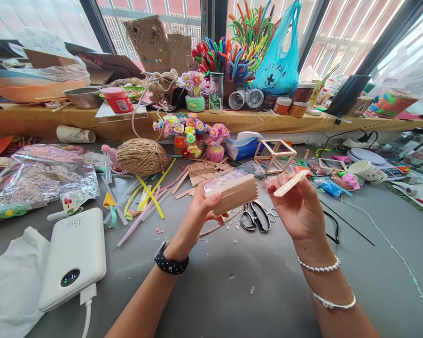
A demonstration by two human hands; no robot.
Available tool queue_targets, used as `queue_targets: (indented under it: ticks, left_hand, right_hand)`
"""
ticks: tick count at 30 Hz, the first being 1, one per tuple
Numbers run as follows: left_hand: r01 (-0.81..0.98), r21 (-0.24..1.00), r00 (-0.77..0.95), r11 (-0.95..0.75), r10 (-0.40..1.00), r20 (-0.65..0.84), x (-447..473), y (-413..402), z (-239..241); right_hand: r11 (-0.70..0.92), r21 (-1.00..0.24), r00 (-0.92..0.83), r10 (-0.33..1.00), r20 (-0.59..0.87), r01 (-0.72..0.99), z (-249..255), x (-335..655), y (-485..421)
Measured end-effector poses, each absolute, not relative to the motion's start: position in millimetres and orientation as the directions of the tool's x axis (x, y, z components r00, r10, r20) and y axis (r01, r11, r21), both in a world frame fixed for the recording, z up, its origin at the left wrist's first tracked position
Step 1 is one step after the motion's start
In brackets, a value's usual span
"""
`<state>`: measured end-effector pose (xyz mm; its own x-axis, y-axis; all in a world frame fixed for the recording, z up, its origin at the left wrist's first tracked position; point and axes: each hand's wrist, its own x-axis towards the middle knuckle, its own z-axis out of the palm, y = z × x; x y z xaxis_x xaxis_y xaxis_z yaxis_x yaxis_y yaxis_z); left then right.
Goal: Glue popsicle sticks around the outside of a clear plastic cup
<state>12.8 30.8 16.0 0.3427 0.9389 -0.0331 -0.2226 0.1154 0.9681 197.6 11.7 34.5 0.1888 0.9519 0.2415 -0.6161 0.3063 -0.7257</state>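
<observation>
My left hand (pixel 201 204) is closed around a block of flat wooden craft sticks (pixel 237 193) lying side by side, with clear plastic along its upper edge. The right ends of these sticks look uneven. Between the thumb and fingers of my right hand (pixel 301 213) is a short, pale wooden piece (pixel 291 183), raised and tilted, apart from the block. Below and between the hands lie black-handled scissors (pixel 256 217) on the grey table. Loose craft sticks (pixel 202 174) are heaped just behind my left hand.
A twine ball (pixel 141 156), drinking straws (pixel 151 199) and a white power bank (pixel 74 258) are at left. Behind stand a stick cube frame (pixel 275 156), pipe-cleaner flowers (pixel 216 136) and a blue tissue pack (pixel 244 144). A paper cup (pixel 367 171) lies at right.
</observation>
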Motion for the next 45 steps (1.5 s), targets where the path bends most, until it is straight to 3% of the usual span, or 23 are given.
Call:
queue_targets:
  ticks: [5, 13, 26, 45]
  left_hand:
    - [-0.165, 0.985, 0.204, -0.053, 0.975, 0.087, 20, 28, 14]
    - [0.084, 0.968, 0.16, -0.236, 0.962, 0.22, 18, 28, 6]
    - [0.259, 0.819, 0.125, -0.512, 0.859, 0.497, 19, 25, 0]
    - [0.185, 0.921, 0.17, -0.343, 0.934, 0.314, 19, 22, 7]
  right_hand:
    - [0.275, -0.823, 0.22, 0.957, 0.187, -0.497, 32, 195, 13]
    - [0.178, -0.908, 0.25, 0.965, 0.085, -0.379, 31, 186, 9]
    - [0.098, -0.937, 0.222, 0.975, 0.023, -0.336, 28, 175, 8]
    - [0.067, -0.945, 0.16, 0.987, 0.016, -0.319, 26, 177, 8]
